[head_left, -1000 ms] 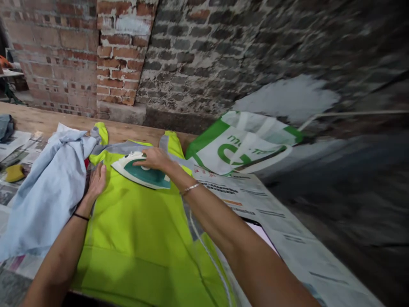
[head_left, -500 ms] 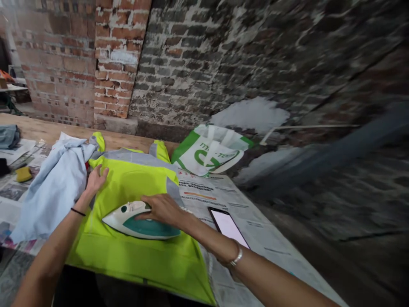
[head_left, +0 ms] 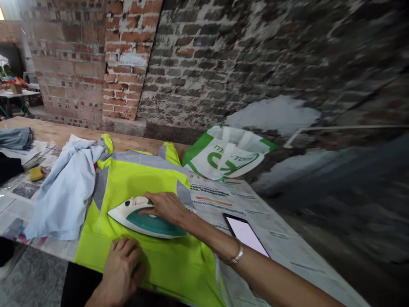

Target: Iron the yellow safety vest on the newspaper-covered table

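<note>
A bright yellow-green shirt (head_left: 137, 179) with grey panels lies spread out on newspaper. My right hand (head_left: 168, 207) is wrapped round the handle of a white and teal clothes iron (head_left: 153, 224). The iron lies flat on the middle of the shirt, its tip pointing left. Near the shirt's lower edge, my left hand (head_left: 123, 266) rests with its fingers curled together against the fabric. Its fingertips are partly hidden.
A light blue garment (head_left: 65, 192) lies to the left, beside a yellow sponge (head_left: 36, 173). On the right, a phone (head_left: 246, 234) with a lit screen lies on newspaper (head_left: 287, 251). A green and white bag (head_left: 228, 155) stands at the back against the brick wall (head_left: 198, 64).
My left hand has come down from the shirt's upper left to its lower edge, and its fingers have curled. The iron stays at about the same place on the shirt. The view has shifted left.
</note>
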### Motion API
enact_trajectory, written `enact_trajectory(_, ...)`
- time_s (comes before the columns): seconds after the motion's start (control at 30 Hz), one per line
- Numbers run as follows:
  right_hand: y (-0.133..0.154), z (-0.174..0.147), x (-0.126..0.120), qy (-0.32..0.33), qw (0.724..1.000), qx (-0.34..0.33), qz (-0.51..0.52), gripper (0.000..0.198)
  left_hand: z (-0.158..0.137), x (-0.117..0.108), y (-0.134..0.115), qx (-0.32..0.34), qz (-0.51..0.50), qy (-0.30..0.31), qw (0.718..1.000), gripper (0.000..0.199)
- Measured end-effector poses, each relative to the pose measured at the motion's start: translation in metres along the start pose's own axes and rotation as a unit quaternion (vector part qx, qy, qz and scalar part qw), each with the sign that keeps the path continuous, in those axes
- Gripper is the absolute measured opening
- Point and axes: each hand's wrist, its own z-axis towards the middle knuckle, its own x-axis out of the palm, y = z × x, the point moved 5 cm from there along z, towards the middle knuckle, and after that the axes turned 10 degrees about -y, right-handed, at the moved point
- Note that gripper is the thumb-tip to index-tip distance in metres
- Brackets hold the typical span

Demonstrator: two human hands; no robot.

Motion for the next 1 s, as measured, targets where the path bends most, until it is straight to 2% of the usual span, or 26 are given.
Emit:
enact_trajectory(0.13, -0.023, 0.039, 0.005, -0.010, 0.999, 0.026, -0.020, 0.047, 0.001, 0.000, -0.001, 0.016, 0.008, -0.026, 1.000, 0.025)
enact_trajectory(0.37, -0.086, 0.147, 0.015, -0.060, 0.989, 0.130, -0.027, 0.065, -0.011, 0.012, 0.011, 0.073, 0.063, -0.061, 0.994, 0.031)
enact_trajectory(0.47, -0.105, 0.180, 0.016, -0.080, 0.980, 0.182, -0.017, 0.070, -0.020, 0.018, 0.020, 0.070, 0.129, -0.068, 0.987, 0.050)
enact_trajectory(0.57, -0.112, 0.190, 0.015, -0.071, 0.977, 0.199, 0.001, 0.069, -0.025, 0.020, 0.027, 0.027, 0.198, -0.073, 0.977, 0.079)
enact_trajectory(0.63, -0.106, 0.183, 0.013, -0.053, 0.984, 0.170, 0.016, 0.067, -0.025, 0.020, 0.027, 0.015, 0.220, -0.072, 0.973, 0.087)
enact_trajectory(0.73, -0.086, 0.150, 0.009, -0.041, 0.994, 0.102, 0.022, 0.063, -0.021, 0.020, 0.023, 0.022, 0.229, -0.076, 0.970, 0.078)
enact_trajectory(0.87, -0.046, 0.073, 0.003, -0.048, 0.997, 0.048, 0.021, 0.060, -0.016, 0.019, 0.020, 0.029, 0.237, -0.102, 0.966, 0.067)
enact_trajectory(1.0, -0.013, 0.001, 0.000, -0.007, 0.999, 0.025, 0.040, 0.053, -0.014, 0.013, 0.023, 0.045, 0.234, -0.121, 0.964, 0.063)
